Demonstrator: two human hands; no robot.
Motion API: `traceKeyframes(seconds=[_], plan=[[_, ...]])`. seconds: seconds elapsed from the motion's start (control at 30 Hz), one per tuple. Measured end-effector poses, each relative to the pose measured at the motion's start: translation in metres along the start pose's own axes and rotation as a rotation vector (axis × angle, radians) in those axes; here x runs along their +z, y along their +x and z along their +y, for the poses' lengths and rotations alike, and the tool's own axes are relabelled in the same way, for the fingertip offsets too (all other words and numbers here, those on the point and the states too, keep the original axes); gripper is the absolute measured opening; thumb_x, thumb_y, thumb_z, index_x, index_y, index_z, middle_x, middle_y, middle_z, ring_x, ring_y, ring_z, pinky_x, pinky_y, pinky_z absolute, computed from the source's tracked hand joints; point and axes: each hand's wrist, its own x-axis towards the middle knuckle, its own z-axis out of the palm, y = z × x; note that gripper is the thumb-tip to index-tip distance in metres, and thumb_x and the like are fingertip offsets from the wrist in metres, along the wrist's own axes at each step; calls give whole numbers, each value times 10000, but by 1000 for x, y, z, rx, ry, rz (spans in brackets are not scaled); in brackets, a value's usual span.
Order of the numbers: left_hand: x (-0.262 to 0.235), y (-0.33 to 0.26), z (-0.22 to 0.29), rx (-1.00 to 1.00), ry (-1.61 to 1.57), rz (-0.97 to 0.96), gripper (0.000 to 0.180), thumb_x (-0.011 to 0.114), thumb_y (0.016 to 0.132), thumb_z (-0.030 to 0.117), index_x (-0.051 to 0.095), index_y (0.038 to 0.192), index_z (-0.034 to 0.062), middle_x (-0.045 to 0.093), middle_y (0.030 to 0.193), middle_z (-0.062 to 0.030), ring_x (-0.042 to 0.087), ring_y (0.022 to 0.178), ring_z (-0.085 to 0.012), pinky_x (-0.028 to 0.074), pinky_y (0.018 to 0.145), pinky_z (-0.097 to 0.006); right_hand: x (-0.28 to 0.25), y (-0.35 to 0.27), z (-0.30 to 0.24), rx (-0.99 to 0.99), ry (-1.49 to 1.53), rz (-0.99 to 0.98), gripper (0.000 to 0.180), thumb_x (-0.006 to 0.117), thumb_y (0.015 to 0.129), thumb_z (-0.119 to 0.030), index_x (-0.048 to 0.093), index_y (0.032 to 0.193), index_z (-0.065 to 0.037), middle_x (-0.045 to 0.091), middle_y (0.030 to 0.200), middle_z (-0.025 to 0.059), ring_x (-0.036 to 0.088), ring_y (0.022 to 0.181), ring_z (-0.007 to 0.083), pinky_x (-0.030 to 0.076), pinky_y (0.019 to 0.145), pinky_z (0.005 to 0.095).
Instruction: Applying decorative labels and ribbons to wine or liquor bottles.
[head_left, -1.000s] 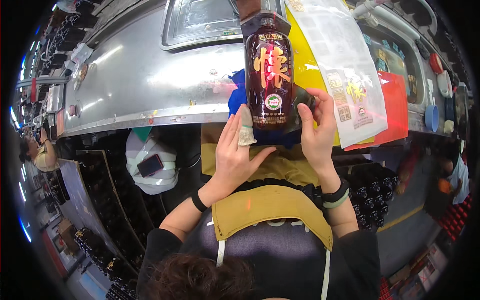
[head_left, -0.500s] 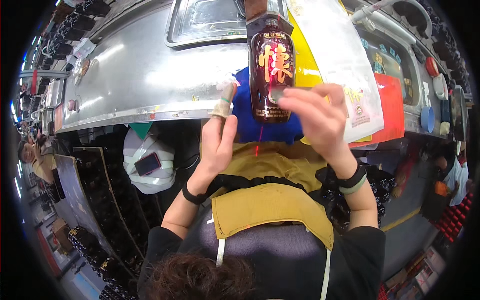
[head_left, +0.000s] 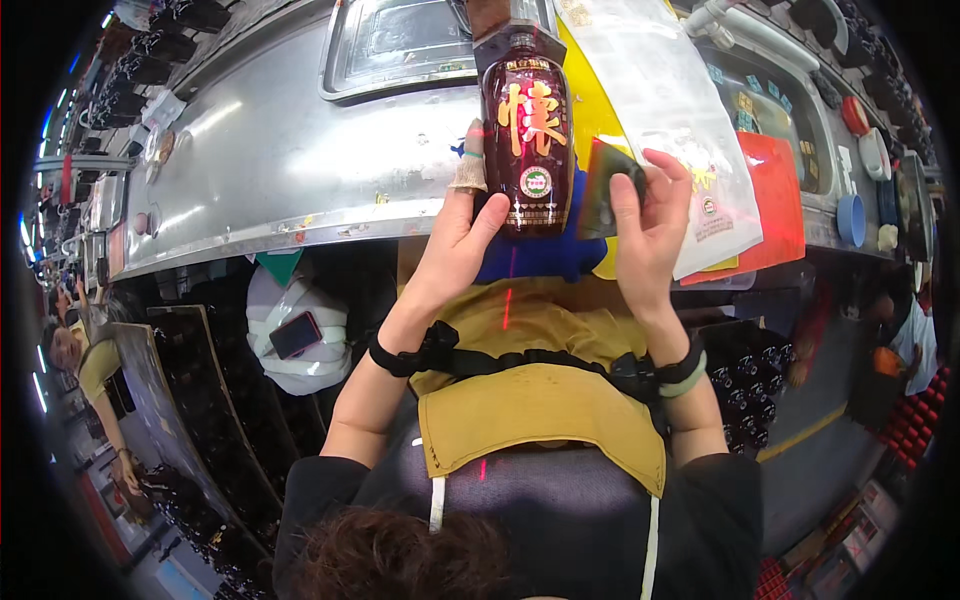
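Lying on cloth [head_left: 545, 262], bottle [head_left: 527, 165], yellow sheet [head_left: 592, 105] beside, tray [head_left: 400, 45] beyond

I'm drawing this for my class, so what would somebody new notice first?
Probably the shiny dark-red glass-like bottle with gold writing, at the top middle, over a bright blue cloth. Next might be the thin, dark, four-sided piece in the right hand, and the pale cloth finger cover on the left hand, beside the bottle. Farther right, a flat orange-red sheet stands out.
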Motion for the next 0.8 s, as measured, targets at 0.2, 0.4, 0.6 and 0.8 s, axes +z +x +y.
traceKeyframes(seconds=[0.2, 0.4, 0.6, 0.8], plan=[[1, -4, 16, 33, 196, 13, 706, 483, 1095, 178, 114, 1657, -37, 167, 1729, -207, 159, 1601, -296, 123, 1283, -387, -24, 42, 19, -54, -557, -58, 321, 661, 1008, -72, 571, 1308, -2, 695, 894, 87, 634, 742, 110, 505, 644, 278], [20, 15, 35, 209, 309, 221, 669, 517, 1087, 202, 226, 1601, -112, 305, 1652, -296, 324, 1538, -353, 247, 1252, -411, 19, 62, -29, -144, -217, -79, 231, 680, 982, -45, 635, 1206, -11, 652, 851, 61, 581, 724, 104, 515, 664, 282], [23, 38, 42, 19, 212, 278, 560, 584, 1071, 211, 413, 1490, -119, 634, 1282, -230, 616, 1127, -233, 489, 993, -387, 9, 79, 6, -181, -527, -44, 215, 647, 993, -66, 646, 1201, -11, 696, 963, 125, 668, 809, 211, 537, 755, 341], [18, 67, 44, -29, -175, 335, 515, 604, 1073, 191, 459, 1500, -57, 663, 1275, -100, 629, 1130, -148, 507, 998, -311, 24, 66, -1, -202, -302, -146, 227, 643, 1014, -82, 630, 1228, -9, 668, 935, 76, 600, 759, 135, 504, 713, 295]])
